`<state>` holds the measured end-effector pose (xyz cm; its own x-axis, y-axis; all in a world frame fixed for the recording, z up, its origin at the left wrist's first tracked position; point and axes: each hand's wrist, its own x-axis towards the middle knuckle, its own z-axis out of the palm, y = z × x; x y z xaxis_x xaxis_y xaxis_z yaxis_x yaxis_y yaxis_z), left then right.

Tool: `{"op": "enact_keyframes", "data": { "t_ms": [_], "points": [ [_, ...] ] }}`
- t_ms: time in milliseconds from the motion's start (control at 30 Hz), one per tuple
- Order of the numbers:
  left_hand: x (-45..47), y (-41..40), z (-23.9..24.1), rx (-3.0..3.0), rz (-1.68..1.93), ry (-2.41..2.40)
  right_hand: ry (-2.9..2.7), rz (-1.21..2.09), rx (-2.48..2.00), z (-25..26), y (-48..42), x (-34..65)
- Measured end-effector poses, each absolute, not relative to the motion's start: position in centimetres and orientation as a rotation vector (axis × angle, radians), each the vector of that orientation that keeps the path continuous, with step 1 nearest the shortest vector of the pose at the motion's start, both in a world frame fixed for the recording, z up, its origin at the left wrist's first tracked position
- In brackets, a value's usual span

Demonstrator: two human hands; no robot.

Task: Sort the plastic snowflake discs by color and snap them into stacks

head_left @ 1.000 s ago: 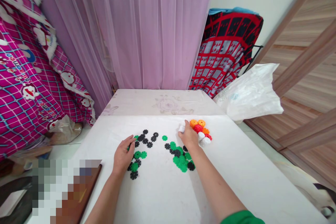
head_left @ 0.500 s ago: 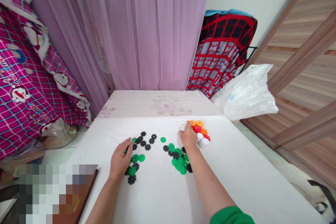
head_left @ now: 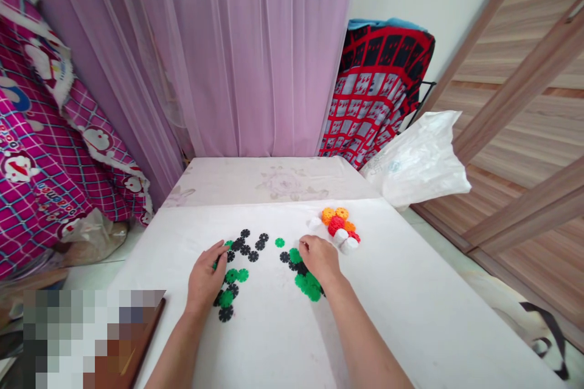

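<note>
The left hand [head_left: 206, 276] rests palm down on the white table [head_left: 410, 304]; its fingers [head_left: 219, 253] lie close together, tips touching flat, notched plastic discs in green and black [head_left: 237, 267]. The right hand [head_left: 319, 258] covers a second disc cluster [head_left: 306, 282], fingers curled; whether they clamp a disc cannot be told. Beyond the right fingers sits a stacked orange, red and white pile [head_left: 340, 228]. No legible writing.

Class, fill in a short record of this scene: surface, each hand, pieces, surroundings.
surface: white table
left hand: resting on green and black gear discs
right hand: over a green and black disc pile
stacked pieces: orange, red, white, beyond the right hand
surroundings: pink curtain, white bag
</note>
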<state>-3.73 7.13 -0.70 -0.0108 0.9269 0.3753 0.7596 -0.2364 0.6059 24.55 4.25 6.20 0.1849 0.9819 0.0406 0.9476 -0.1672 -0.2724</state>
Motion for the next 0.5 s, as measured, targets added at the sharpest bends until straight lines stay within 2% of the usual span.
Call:
{"op": "enact_keyframes", "data": {
  "t_ms": [133, 233, 367, 500],
  "points": [
    [-3.3, 7.1, 0.3, 2.176, 0.891, 1.888, -1.933, 0.250, -2.122, 6.6, 2.5, 25.2],
    [-1.1, 7.7, 1.9, 2.249, 0.804, 1.971, -1.914, 0.277, -1.963, 4.9, 0.4, 26.2],
    [4.9, 10.3, 3.5, 2.287, 0.788, 1.661, -1.725, 0.267, -1.713, 1.7, -1.4, 28.0],
    [11.4, 13.1, 2.9, 2.219, 0.642, 1.349, -1.373, 0.158, -1.613, 0.4, -1.2, 30.3]
  ]
}}
